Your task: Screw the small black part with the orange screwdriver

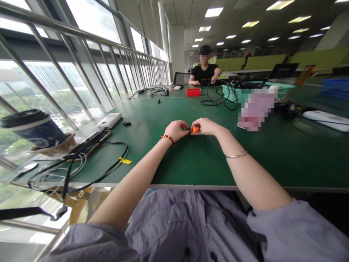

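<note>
My left hand [176, 131] and my right hand [205, 126] meet just above the green table [185, 163]. Between the fingertips is a small round orange object [195, 128] with dark parts; its kind is too small to make out. The right fingers curl round the orange part. From the left, my thumb and fingertips pinch a small dark end [190, 130] beside it. Whether the dark end is joined to the orange part cannot be told. A red beaded bracelet [168, 138] is on the left wrist, a silver bangle [236, 155] on the right forearm.
Black and white cables [81, 171], a lidded cup [35, 127] in a holder and a white power bank [109, 120] lie on the left. A red bin [193, 92], teal basket [230, 94] and pink phone-like item [257, 109] stand farther off. Opposite sits a person [205, 71].
</note>
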The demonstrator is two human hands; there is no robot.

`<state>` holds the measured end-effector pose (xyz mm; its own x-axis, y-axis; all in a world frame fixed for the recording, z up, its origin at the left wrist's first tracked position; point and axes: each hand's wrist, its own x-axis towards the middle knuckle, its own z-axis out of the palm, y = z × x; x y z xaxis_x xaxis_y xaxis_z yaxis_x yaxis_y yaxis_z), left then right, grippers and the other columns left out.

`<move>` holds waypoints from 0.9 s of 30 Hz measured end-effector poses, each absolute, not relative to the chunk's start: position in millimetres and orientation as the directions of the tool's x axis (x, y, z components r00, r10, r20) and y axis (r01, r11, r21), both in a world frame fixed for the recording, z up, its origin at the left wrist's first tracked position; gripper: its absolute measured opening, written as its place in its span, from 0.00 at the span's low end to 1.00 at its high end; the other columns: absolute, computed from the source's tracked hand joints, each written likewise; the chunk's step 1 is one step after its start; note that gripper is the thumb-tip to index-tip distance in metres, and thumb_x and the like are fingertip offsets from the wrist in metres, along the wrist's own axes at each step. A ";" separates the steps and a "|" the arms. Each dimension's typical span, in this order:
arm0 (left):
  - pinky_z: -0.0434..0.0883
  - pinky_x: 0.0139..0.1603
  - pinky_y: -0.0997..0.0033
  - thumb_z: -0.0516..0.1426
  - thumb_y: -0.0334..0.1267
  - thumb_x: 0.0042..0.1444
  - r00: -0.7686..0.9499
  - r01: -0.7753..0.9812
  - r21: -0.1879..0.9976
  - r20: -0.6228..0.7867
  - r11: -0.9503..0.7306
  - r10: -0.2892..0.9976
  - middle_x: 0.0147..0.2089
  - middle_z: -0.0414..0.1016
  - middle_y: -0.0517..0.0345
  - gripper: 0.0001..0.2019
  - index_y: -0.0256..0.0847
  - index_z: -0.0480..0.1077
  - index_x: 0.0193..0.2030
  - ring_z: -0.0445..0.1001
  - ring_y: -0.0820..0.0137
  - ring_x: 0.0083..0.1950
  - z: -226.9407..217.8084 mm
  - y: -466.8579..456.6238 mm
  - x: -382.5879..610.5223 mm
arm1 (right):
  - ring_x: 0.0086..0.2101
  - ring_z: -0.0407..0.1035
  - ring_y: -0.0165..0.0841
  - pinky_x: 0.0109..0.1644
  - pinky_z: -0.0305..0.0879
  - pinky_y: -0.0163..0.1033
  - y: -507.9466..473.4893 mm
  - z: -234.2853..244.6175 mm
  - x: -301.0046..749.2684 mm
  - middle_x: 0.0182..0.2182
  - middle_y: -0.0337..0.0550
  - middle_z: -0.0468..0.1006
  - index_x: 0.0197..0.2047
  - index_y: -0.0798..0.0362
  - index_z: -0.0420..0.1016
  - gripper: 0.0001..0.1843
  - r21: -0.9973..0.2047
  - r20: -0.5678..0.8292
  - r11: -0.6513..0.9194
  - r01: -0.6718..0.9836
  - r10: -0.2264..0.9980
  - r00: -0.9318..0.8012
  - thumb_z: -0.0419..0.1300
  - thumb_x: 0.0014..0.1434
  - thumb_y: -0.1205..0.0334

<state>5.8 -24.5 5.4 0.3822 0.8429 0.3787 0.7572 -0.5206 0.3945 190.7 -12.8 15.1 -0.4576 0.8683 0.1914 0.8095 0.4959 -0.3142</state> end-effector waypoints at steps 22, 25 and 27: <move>0.69 0.52 0.60 0.60 0.37 0.48 0.018 0.998 0.060 0.213 -0.032 0.977 0.42 0.78 0.49 0.10 0.43 0.78 0.37 0.71 0.55 0.52 30.3 -27.3 -38.6 | 0.38 0.73 0.36 0.35 0.59 0.36 -22.2 19.1 198.6 0.36 0.40 0.81 0.34 0.48 0.78 0.10 -0.307 0.467 0.411 0.858 0.851 -0.240 0.59 0.54 0.53; 0.67 0.53 0.57 0.62 0.41 0.46 -0.225 0.974 0.046 0.177 0.220 0.958 0.47 0.76 0.43 0.14 0.39 0.77 0.40 0.69 0.52 0.55 38.7 -25.3 -70.7 | 0.38 0.73 0.36 0.37 0.61 0.36 -21.1 18.9 198.9 0.36 0.40 0.81 0.34 0.48 0.78 0.10 -0.315 0.456 0.421 0.851 0.853 -0.254 0.59 0.54 0.53; 0.67 0.53 0.56 0.64 0.43 0.44 -0.364 0.932 0.060 0.141 0.359 0.921 0.52 0.74 0.39 0.19 0.37 0.76 0.43 0.68 0.50 0.57 43.6 -26.0 -88.6 | 0.38 0.73 0.36 0.38 0.61 0.36 -20.5 18.5 199.1 0.36 0.41 0.81 0.34 0.48 0.78 0.10 -0.314 0.448 0.423 0.850 0.855 -0.260 0.59 0.54 0.53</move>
<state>-88.6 -26.0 43.6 -0.3636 0.9209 0.1406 0.9316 0.3586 0.0597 199.1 -20.5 18.5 -0.2601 0.8553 0.4481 0.8498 0.4231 -0.3144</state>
